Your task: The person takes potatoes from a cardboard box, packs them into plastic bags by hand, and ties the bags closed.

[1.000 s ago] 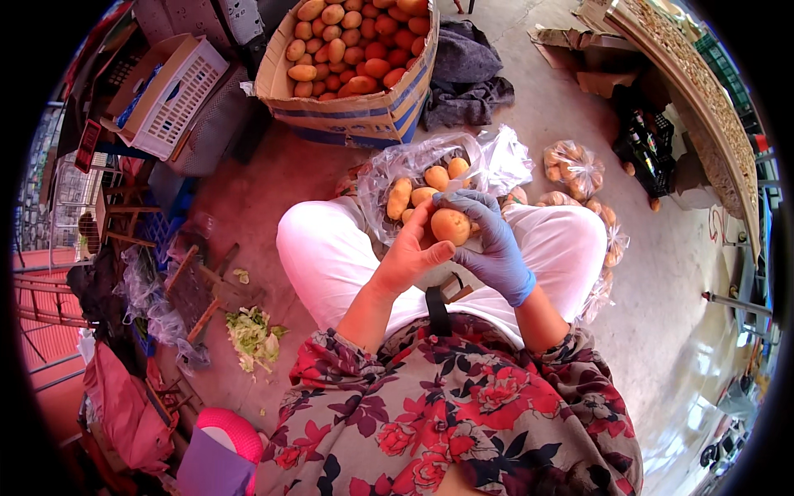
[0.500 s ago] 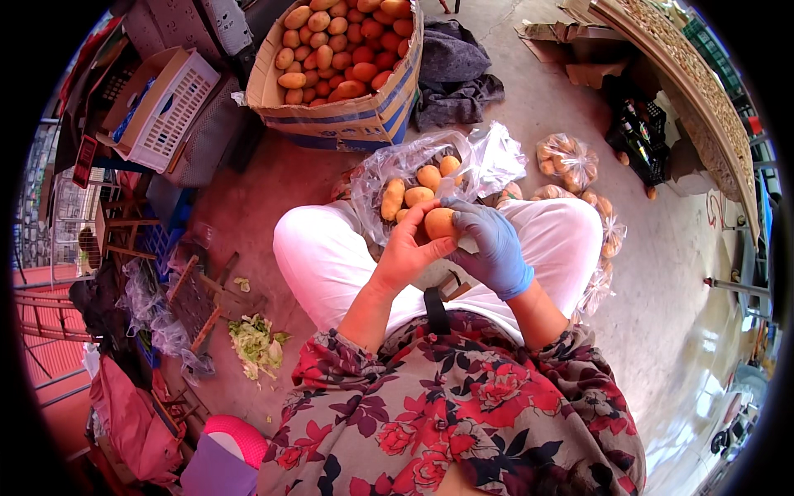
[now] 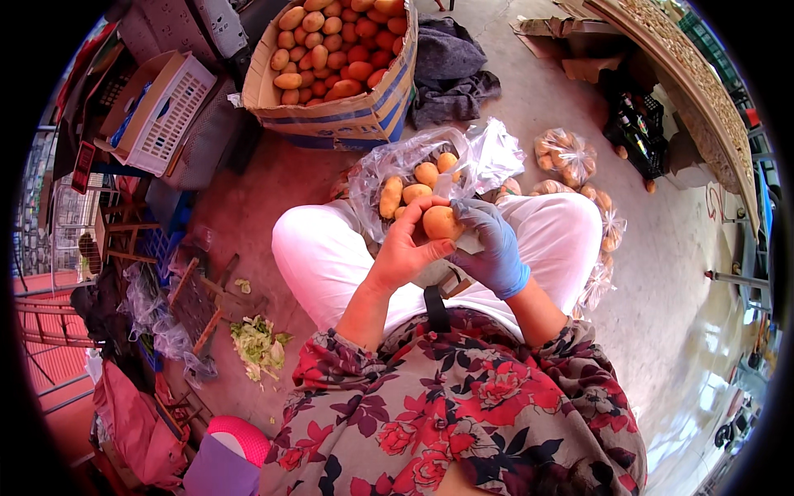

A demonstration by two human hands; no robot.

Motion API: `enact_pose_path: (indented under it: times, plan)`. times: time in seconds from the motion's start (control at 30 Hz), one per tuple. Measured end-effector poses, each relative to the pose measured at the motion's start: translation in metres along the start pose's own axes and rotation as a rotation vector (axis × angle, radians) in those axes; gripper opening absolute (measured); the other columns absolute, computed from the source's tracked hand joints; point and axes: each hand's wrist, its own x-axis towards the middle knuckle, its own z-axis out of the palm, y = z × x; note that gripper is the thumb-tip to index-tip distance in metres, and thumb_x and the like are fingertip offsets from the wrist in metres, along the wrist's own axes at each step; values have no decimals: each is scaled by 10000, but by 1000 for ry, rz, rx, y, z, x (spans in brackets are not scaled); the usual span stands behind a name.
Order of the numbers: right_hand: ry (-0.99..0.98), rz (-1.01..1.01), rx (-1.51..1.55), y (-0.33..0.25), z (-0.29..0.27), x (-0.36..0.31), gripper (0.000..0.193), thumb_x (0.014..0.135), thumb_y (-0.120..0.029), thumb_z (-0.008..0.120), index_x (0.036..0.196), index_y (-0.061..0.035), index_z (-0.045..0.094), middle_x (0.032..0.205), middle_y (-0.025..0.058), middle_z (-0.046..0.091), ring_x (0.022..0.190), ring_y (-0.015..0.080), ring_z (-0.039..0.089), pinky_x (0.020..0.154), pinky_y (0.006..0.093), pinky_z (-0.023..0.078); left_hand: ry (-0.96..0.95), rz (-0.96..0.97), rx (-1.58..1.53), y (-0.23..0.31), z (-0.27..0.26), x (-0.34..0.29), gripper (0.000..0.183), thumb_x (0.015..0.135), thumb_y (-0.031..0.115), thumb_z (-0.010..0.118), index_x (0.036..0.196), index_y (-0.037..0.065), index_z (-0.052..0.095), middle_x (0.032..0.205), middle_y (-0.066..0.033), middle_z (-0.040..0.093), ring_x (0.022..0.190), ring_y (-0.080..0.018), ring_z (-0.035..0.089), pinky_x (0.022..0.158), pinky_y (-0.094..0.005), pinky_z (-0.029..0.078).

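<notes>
A round, yellowish potato (image 3: 443,223) is held in front of my lap between both hands. My bare left hand (image 3: 405,250) grips it from the left, thumb below and fingers over the top. On its other side, my right hand (image 3: 493,248), in a blue-grey glove, closes its fingers and thumb against it. Just beyond my hands, an open clear plastic bag (image 3: 368,183) lies between my knees with several potatoes (image 3: 391,197) in it. Crumpled white plastic (image 3: 499,154) spreads at the bag's right side.
A large cardboard box (image 3: 331,124) full of potatoes stands ahead. Tied bags of potatoes (image 3: 566,157) line the floor on the right, near a black crate (image 3: 637,136). Cut leaves (image 3: 258,343) lie on the left floor, near a white basket (image 3: 169,112). Dark cloth (image 3: 447,70) lies beside the box.
The potato has turned slightly between my fingers and shows more of its surface. Both hands stay in nearly the same place; the view has shifted a little.
</notes>
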Motion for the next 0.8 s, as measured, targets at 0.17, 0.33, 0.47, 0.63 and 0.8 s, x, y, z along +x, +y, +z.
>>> enact_pose_path:
  times: [0.17, 0.33, 0.47, 0.63, 0.8]
  plan:
    - [-93, -14, -68, 1, -2, 2, 607, 577, -106, 782, 1116, -79, 502, 1090, 131, 557, 924, 319, 585, 778, 351, 489, 18, -2, 150, 0, -5, 0, 547, 729, 111, 762, 1184, 54, 464, 1067, -33, 525, 984, -109, 519, 867, -246, 442]
    - [-137, -26, -127, 3, -3, 6, 547, 563, -118, 784, 1035, -84, 509, 1012, 116, 568, 856, 321, 587, 714, 353, 493, 26, 27, 333, -5, -10, 2, 527, 722, 149, 772, 1153, 40, 490, 998, -39, 555, 958, -106, 527, 832, -239, 451]
    - [-138, 13, -122, 5, 4, -4, 454, 590, -147, 800, 895, -69, 472, 913, 113, 556, 775, 308, 575, 661, 348, 484, 58, 49, 427, -7, -9, 3, 519, 737, 209, 766, 1142, 37, 491, 967, -37, 560, 931, -101, 528, 804, -236, 455]
    - [197, 127, 111, 11, 16, -12, 437, 629, -174, 802, 909, -59, 487, 902, 130, 556, 761, 307, 575, 670, 343, 482, 50, -9, 119, -4, -8, 7, 521, 753, 244, 753, 1151, 49, 480, 1003, -27, 539, 918, -101, 528, 804, -234, 455]
    - [26, 26, -77, 6, 8, -3, 500, 634, -173, 794, 1036, -63, 519, 941, 131, 569, 806, 319, 589, 704, 345, 486, 51, -39, 89, -5, -10, 5, 530, 756, 252, 751, 1158, 47, 473, 1014, -24, 532, 911, -101, 528, 807, -233, 454]
